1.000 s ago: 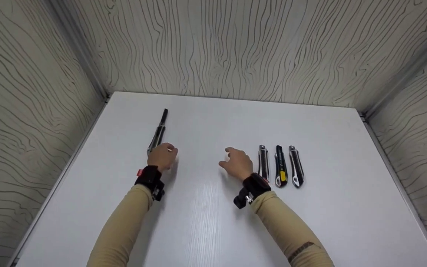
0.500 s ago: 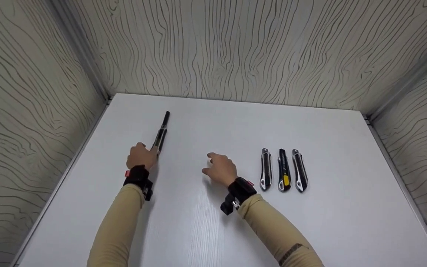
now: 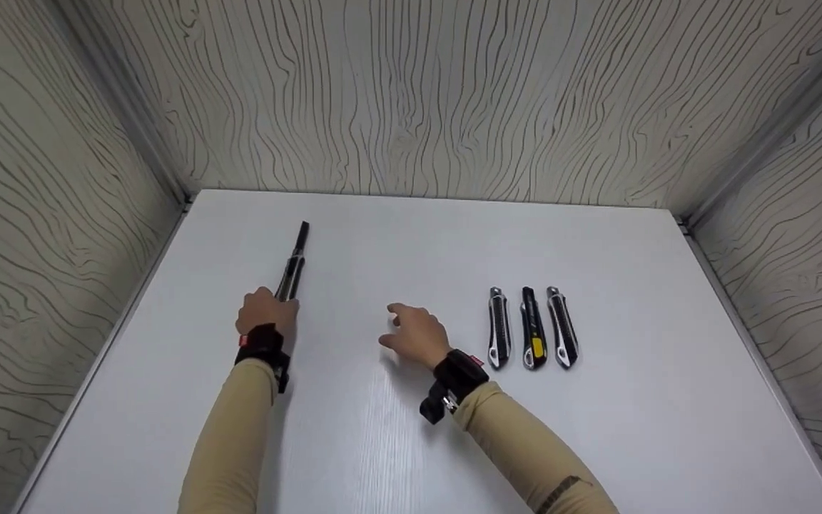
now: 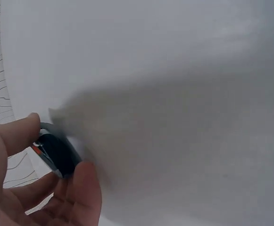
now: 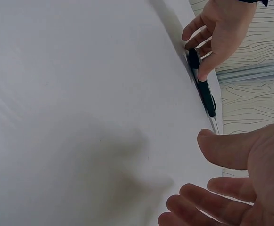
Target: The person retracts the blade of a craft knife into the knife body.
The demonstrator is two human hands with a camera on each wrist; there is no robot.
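With the thumb and fingertips, my left hand pinches the butt end of a utility knife on the left of the white table. Its long dark blade is slid out and points away from me. In the left wrist view, the end of the knife shows between thumb and fingers. The right wrist view shows the knife from the side, low over the tabletop; contact with it is unclear. My right hand hovers near the middle, fingers loosely bent and apart, holding nothing.
Right of my right hand, three utility knives lie side by side: a silver-and-black one, a dark one with a yellow slider and another silver-and-black one. Wood-patterned panels enclose the back and sides of the table.
My left hand has gone from the right side of the knife's butt end to its left and pinches it now. My right hand has shifted left, away from the three knives.
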